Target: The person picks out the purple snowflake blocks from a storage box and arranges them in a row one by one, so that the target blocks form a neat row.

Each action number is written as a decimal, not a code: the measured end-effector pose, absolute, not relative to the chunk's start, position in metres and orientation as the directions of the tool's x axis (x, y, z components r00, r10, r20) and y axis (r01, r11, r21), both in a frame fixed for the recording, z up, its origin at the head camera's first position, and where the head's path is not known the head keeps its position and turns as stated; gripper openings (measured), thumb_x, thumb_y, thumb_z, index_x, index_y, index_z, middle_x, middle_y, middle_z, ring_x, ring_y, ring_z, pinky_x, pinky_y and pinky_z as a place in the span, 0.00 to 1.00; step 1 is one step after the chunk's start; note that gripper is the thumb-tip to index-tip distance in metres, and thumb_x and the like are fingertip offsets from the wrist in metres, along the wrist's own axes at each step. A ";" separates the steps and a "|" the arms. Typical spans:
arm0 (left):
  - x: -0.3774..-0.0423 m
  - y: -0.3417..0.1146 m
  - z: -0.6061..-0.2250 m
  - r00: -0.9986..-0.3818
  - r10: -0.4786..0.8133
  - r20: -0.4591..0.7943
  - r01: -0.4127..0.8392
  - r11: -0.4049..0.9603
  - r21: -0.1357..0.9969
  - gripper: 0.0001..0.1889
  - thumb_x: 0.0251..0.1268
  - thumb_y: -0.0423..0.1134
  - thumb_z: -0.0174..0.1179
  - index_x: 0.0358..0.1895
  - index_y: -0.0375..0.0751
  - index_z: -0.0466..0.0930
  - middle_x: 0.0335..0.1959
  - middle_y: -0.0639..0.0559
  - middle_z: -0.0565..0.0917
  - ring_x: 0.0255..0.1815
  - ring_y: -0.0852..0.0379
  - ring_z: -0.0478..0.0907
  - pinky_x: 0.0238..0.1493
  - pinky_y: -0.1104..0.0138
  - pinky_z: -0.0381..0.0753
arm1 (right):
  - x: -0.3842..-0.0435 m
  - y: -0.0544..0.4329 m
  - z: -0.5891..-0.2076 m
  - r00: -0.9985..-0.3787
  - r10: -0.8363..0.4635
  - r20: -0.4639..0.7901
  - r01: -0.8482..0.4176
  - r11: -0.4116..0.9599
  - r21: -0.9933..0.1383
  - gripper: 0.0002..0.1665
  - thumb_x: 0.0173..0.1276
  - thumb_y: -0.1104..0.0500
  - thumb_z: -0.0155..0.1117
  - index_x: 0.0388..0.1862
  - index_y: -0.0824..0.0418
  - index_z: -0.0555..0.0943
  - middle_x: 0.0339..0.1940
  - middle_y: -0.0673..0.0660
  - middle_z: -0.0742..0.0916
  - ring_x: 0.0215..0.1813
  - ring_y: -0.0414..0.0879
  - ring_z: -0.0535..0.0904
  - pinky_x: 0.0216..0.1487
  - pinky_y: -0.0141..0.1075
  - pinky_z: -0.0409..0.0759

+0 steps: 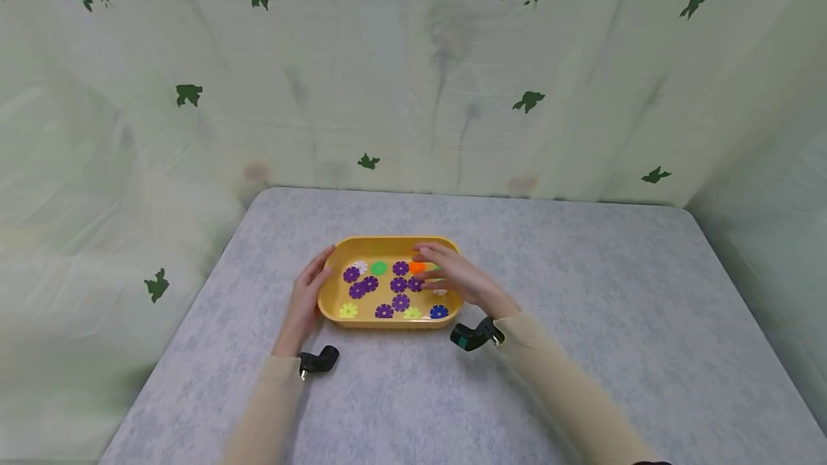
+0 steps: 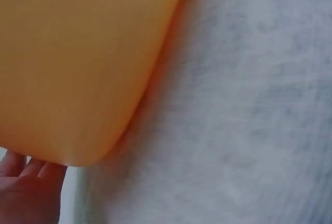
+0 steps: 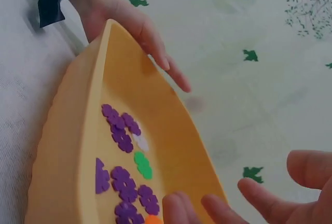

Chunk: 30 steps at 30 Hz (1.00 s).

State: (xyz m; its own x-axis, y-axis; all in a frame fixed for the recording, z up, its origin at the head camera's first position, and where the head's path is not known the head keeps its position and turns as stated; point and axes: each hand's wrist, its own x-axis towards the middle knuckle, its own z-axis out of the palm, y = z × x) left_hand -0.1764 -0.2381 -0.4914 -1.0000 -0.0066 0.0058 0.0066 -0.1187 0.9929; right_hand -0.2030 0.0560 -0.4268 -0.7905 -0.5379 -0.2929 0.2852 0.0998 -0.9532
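Observation:
A yellow tray (image 1: 388, 323) stands on the table, holding flat flower-shaped plastic discs. Most discs are purple (image 1: 400, 303); others are green (image 1: 378, 268), yellow (image 1: 348, 310), white, blue (image 1: 438, 311) and orange (image 1: 417, 268). My left hand (image 1: 309, 303) rests along the tray's left end, fingers fairly straight against its outside. In the left wrist view its fingertips pass behind the tray's edge. Over the tray's right end hovers my right hand (image 1: 455, 278), fingers spread above the orange disc and partly covering those around it. Its fingers (image 3: 270, 203) show nothing between them in the right wrist view.
A grey-mottled table top (image 1: 581, 293) extends around the tray. Behind it hangs a pale curtain (image 1: 400, 92) with green bird and leaf prints, continuing along both sides. Black wrist cameras (image 1: 319, 361) project from both wrists near the tray's front corners.

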 end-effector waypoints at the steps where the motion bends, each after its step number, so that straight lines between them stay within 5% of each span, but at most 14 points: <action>1: -0.176 -0.238 -0.493 -1.000 -0.011 0.004 0.005 -0.120 0.993 0.24 0.76 0.35 0.45 0.72 0.36 0.59 0.74 0.47 0.58 0.74 0.56 0.50 0.71 0.64 0.54 | -0.204 0.053 -0.428 -0.789 -0.529 -0.313 0.299 0.115 -0.947 0.31 0.79 0.48 0.42 0.73 0.64 0.58 0.70 0.69 0.65 0.64 0.66 0.68 0.63 0.54 0.70; 18: -0.176 -0.234 -0.500 -0.999 -0.039 -0.036 -0.031 -0.126 0.991 0.22 0.76 0.41 0.45 0.70 0.44 0.65 0.73 0.53 0.61 0.73 0.57 0.53 0.71 0.62 0.56 | -0.210 0.029 -0.447 -0.793 -0.364 -0.489 0.413 0.270 -0.870 0.30 0.78 0.48 0.44 0.67 0.68 0.65 0.62 0.66 0.73 0.46 0.58 0.81 0.48 0.45 0.82; 30: -0.175 -0.234 -0.501 -0.998 -0.038 -0.044 -0.039 -0.122 0.992 0.23 0.77 0.43 0.44 0.71 0.46 0.64 0.73 0.55 0.61 0.73 0.59 0.54 0.71 0.62 0.55 | -0.214 0.024 -0.459 -0.807 -0.336 -0.485 0.355 0.380 -0.854 0.16 0.76 0.61 0.48 0.53 0.70 0.76 0.40 0.62 0.81 0.33 0.51 0.84 0.38 0.39 0.84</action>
State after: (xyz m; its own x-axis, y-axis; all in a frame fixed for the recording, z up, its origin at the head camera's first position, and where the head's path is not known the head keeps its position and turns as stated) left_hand -0.1746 -0.2340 -0.5010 -0.9983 -0.0384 -0.0437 -0.0388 -0.1223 0.9917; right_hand -0.2142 0.0235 -0.4587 -0.8074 -0.3361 -0.4850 0.3548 0.3803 -0.8541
